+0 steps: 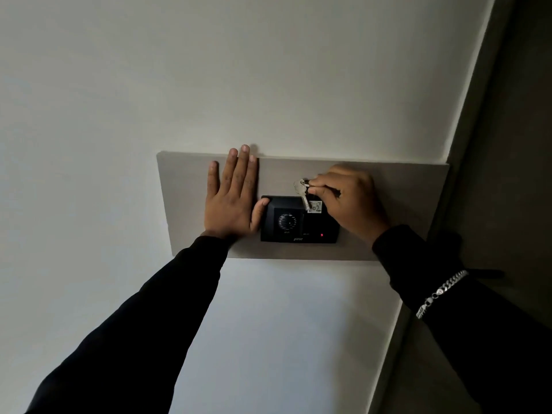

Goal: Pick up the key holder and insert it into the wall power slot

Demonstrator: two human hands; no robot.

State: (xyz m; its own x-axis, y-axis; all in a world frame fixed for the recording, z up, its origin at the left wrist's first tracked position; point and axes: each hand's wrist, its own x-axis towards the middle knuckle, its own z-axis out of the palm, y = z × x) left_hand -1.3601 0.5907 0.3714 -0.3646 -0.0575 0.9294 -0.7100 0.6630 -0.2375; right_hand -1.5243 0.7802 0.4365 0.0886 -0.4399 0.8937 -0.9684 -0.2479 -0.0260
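Observation:
A black wall power unit [299,220] with a round dial and a small red light is mounted on a grey-beige panel [185,186]. My right hand [349,198] pinches the key holder [315,207], a tag with a white numbered label, at the unit's upper right. A silver key and ring [302,189] hang beside my fingertips. Whether the tag's lower end is inside the slot is hidden by my hand. My left hand [231,194] lies flat and open on the panel, its thumb touching the unit's left edge.
The panel sits on a plain white wall [268,70]. A dark door frame or wall edge [507,144] runs down the right side. A silver chain bracelet [439,294] is over my right sleeve.

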